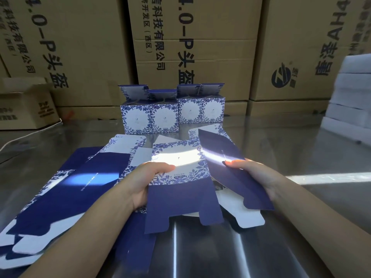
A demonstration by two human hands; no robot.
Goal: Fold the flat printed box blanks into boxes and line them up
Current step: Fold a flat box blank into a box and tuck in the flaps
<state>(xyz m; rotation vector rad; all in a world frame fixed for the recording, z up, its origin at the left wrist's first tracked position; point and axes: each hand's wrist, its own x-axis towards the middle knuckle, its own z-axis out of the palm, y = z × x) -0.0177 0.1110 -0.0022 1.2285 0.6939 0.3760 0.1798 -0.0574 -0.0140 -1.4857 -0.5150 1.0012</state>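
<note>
Single head-worn view, facing forward and down, close over the steel table (261,153)

folded boxes (172,115) — table (281,141) centre, behind held blank (180,189) | flat blanks (66,187) left | cartons (200,47) at back

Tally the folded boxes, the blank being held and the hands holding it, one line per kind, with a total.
Folded boxes: 4
Box blank in hand: 1
Hands, left hand and right hand: 2
Total: 7
Loose blanks on the table overlap too much to count.
</note>
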